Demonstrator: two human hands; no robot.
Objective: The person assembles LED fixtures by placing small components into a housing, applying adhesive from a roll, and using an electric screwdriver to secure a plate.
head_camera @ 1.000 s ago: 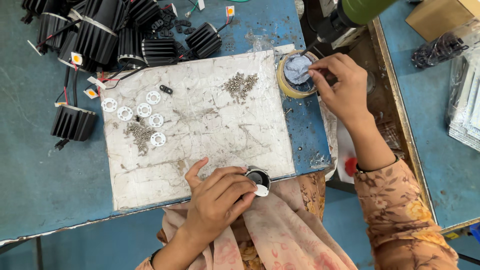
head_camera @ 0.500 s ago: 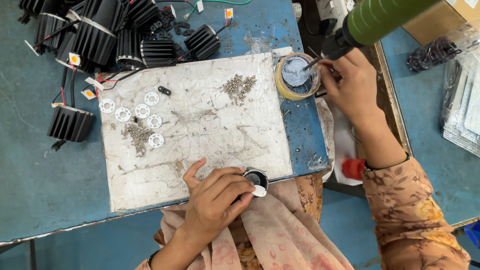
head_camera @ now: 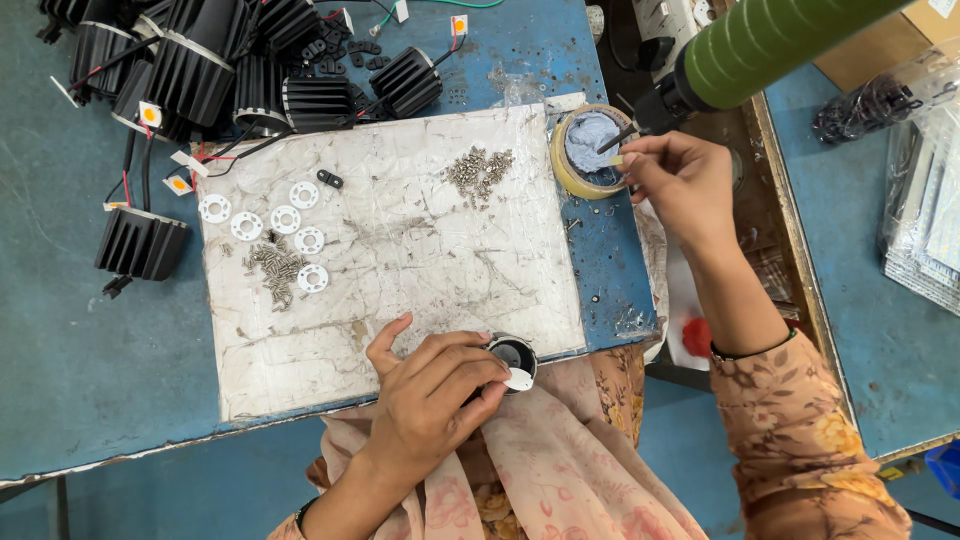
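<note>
A: Where are the hands?

B: Left hand sits at the near edge of the white work sheet, fingers curled around a small black round housing with a white disc at its rim. Right hand is up at the far right corner, pinching a thin dark stick whose tip is in the grey paste inside a tape roll.

A: What's around?

B: Screw pile on the sheet just left of the roll. Five white ring discs and a second pile of screws on the sheet's left part, a small black clip near them. Black finned heat sinks with wires crowd the far left of the blue counter; one more heat sink lies alone, left of the sheet.

A: Anything in the way?

B: A green cylinder hangs over the right hand from the upper right, its dark tip close to the roll. The sheet between the hands is bare apart from scuffs.
</note>
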